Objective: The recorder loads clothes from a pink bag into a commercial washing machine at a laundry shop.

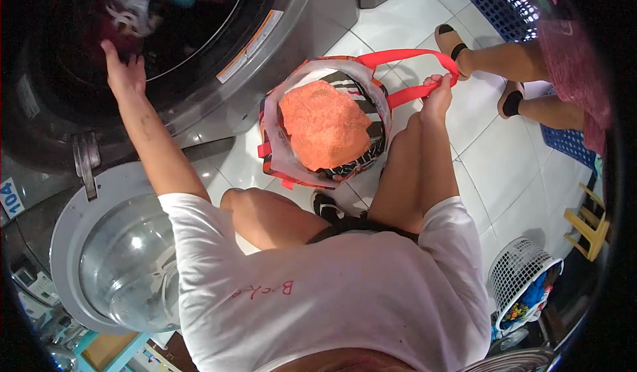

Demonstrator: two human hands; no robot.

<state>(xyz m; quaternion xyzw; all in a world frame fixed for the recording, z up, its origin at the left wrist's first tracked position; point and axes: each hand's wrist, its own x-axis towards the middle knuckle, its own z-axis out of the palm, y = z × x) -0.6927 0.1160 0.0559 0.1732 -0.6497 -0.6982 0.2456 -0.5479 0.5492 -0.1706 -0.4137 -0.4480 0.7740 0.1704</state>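
Our left hand (125,73) reached open into the washer drum (166,34), touching dark laundry (126,14) still inside. Our right hand (436,93) gripped the red bag handles (405,57); the bag (325,130), already holding an orange towel (325,123), stood on tiled floor (504,166) between the open door (119,259) and another person's feet (458,44).

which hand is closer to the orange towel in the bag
Right. The right hand grips the bag's red handles just beside the orange towel. The left hand is farther off, reaching into the washer drum.
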